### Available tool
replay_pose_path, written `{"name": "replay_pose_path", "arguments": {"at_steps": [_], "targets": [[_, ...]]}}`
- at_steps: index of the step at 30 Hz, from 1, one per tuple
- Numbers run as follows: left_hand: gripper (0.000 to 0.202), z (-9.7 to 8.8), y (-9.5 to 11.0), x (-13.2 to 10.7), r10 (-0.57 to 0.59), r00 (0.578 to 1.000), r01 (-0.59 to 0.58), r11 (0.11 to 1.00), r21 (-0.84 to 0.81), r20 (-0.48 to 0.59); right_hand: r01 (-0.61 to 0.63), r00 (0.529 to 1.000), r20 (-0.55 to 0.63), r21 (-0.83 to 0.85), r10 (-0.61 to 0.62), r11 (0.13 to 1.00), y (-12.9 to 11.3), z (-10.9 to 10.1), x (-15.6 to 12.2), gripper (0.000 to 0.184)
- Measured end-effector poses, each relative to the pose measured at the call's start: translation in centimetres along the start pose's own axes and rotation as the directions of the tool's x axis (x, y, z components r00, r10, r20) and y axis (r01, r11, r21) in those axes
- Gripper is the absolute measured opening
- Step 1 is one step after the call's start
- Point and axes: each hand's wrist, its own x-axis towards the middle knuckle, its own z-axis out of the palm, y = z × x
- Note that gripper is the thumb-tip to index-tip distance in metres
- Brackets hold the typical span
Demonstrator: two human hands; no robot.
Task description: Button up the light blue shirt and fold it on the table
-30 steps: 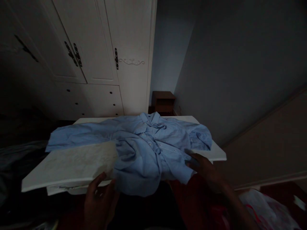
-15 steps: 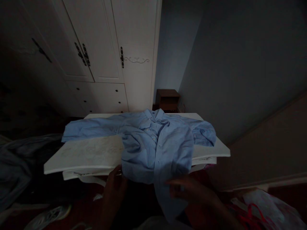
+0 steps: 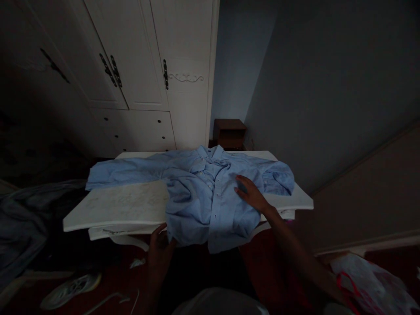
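Observation:
A light blue button-up shirt [image 3: 203, 192] lies crumpled on a white board [image 3: 124, 205], its collar at the far side and one sleeve stretched to the left. My right hand [image 3: 251, 193] lies flat on the shirt's front, right of the button line, fingers stretched out. My left hand [image 3: 161, 246] is at the board's near edge, fingers closed on the shirt's lower left hem, which hangs over that edge. The room is dim.
A white wardrobe [image 3: 144, 74] with dark handles and drawers stands behind the board. A small brown nightstand [image 3: 229, 132] sits in the corner. Dark cloth [image 3: 22, 218] is heaped at the left, a shoe [image 3: 70, 286] lies on the floor, and a plastic bag [image 3: 367, 282] lies at the lower right.
My right hand rose from the hanging hem onto the shirt's front and flattened there. The hem that hung low now lies higher. My left hand stayed at the hem's left corner.

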Motion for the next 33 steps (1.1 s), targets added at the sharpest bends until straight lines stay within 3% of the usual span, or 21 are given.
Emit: {"name": "replay_pose_path", "arguments": {"at_steps": [3, 6, 10, 13, 16, 19, 22, 24, 26, 29, 31, 33], "targets": [[0.064, -0.3, 1.4, -0.4, -0.097, 0.994, 0.104, 0.984, -0.146, 0.056, -0.021, 0.996, 0.084, -0.164, 0.035, 0.986, 1.1, 1.6, 2.1, 0.054], [0.055, -1.0, 4.1, -0.8, -0.117, 0.993, 0.113, 0.979, -0.169, -0.013, -0.051, 0.989, 0.117, -0.323, 0.093, 0.945, 1.0, 2.8, 3.1, 0.049], [0.035, -2.0, 8.1, -1.0, -0.007, 0.947, -0.009, 0.999, -0.048, -0.32, -0.03, 0.99, 0.11, -0.426, 0.085, 0.904, 0.7, 3.8, 3.8, 0.046], [0.031, -2.4, 9.6, -0.8, 0.141, 0.935, -0.126, 0.99, 0.066, -0.325, -0.024, 0.991, 0.107, -0.453, 0.082, 0.891, 0.7, 4.2, 4.4, 0.048], [0.032, -2.4, 9.3, -0.7, 0.251, 0.952, -0.232, 0.965, 0.125, -0.173, -0.02, 0.99, 0.112, -0.458, 0.08, 0.889, 1.0, 4.6, 5.2, 0.05], [0.031, -2.1, 7.9, -0.8, 0.168, 0.983, -0.166, 0.986, 0.032, -0.074, 0.002, 0.991, 0.12, -0.462, 0.06, 0.887, 1.5, 4.8, 5.5, 0.05], [0.029, -1.9, 6.9, -1.1, 0.064, 0.989, -0.082, 0.986, -0.143, -0.13, 0.032, 0.992, 0.122, -0.46, 0.027, 0.887, 2.3, 4.9, 5.6, 0.051], [0.04, -2.0, 6.7, -1.1, 0.052, 0.981, -0.093, 0.973, -0.213, -0.188, 0.038, 0.992, 0.122, -0.455, 0.02, 0.889, 2.7, 4.9, 5.7, 0.051], [0.05, -2.4, 6.7, -1.0, 0.053, 0.985, -0.09, 0.97, -0.226, -0.166, 0.034, 0.991, 0.131, -0.452, 0.029, 0.891, 3.1, 4.8, 5.8, 0.051], [0.054, -3.2, 6.3, -0.6, 0.039, 0.999, -0.038, 0.991, -0.13, 0.009, 0.036, 0.985, 0.165, -0.448, 0.043, 0.894, 3.4, 4.7, 6.2, 0.052], [0.042, -3.7, 5.8, -0.2, 0.035, 0.993, -0.036, 0.999, 0.009, 0.113, 0.038, 0.982, 0.185, -0.445, 0.05, 0.894, 3.6, 4.6, 6.4, 0.053], [0.027, -4.1, 5.1, 0.0, 0.071, 0.99, -0.092, 0.982, 0.164, 0.125, 0.034, 0.979, 0.194, -0.439, 0.058, 0.898, 3.8, 4.6, 6.6, 0.053]]}}
